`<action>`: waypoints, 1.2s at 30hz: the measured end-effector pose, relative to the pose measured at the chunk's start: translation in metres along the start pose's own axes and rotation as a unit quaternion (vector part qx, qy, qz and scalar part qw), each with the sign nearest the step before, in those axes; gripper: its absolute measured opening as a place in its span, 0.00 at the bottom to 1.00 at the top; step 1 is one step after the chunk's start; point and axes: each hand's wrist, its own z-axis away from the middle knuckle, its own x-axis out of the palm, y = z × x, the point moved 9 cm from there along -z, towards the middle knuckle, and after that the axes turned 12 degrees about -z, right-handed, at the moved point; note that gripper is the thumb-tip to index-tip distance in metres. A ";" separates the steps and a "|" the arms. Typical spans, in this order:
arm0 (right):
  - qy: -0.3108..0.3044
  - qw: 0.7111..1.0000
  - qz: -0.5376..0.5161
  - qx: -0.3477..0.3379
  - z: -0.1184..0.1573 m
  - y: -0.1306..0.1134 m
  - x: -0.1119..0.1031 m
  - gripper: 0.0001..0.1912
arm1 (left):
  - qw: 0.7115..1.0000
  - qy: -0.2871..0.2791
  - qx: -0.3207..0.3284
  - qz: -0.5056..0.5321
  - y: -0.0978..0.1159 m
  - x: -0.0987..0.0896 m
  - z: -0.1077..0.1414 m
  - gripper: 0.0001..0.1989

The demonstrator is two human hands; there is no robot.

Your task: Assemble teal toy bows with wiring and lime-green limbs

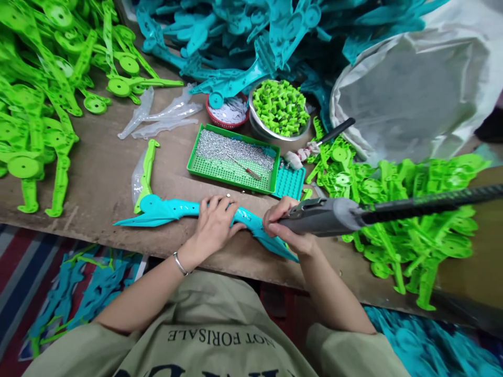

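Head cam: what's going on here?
A person's left hand holds a blue part by its middle. The right hand grips a gray tool over that part's right stretch; the tool's tip is hidden. A green tray of small metal pieces sits beyond, with green parts heaped on both sides.

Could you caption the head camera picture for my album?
At a crowded workbench, the left hand holds a turquoise plastic part while the right hand grips a grey tool.

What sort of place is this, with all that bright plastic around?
Probably a small assembly workshop: there are heaps of similar green parts and blue parts, a green tray of small metal pieces, and a grey tool in the right hand.
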 end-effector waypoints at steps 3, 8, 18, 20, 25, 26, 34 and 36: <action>-0.042 0.996 -0.041 -0.070 -0.027 -0.020 0.005 0.10 | 1.000 0.009 0.002 -0.007 0.000 -0.001 0.000 0.23; 0.185 0.949 -0.002 -0.257 -0.069 -0.040 -0.046 0.13 | 1.000 0.013 -0.003 -0.018 -0.002 0.000 0.000 0.25; 0.242 0.943 0.042 -0.224 -0.102 -0.004 -0.065 0.15 | 1.000 0.026 0.003 -0.013 -0.002 -0.002 -0.001 0.27; 0.241 0.944 0.049 -0.221 -0.103 -0.002 -0.065 0.15 | 1.000 0.028 0.003 -0.014 -0.002 -0.002 -0.001 0.27; 0.232 0.944 0.064 -0.224 -0.106 0.001 -0.065 0.14 | 0.999 0.034 0.003 -0.009 -0.002 -0.002 -0.001 0.27; 0.231 0.945 0.066 -0.223 -0.107 0.001 -0.065 0.14 | 0.999 0.034 0.003 -0.009 -0.002 -0.001 -0.001 0.27; 0.234 0.940 0.022 -0.245 -0.083 -0.042 -0.051 0.11 | 1.000 0.019 0.007 -0.023 -0.002 -0.001 -0.002 0.26; 0.214 0.947 0.013 -0.240 -0.060 -0.060 -0.042 0.11 | 1.000 0.015 0.008 -0.020 -0.002 -0.002 -0.002 0.25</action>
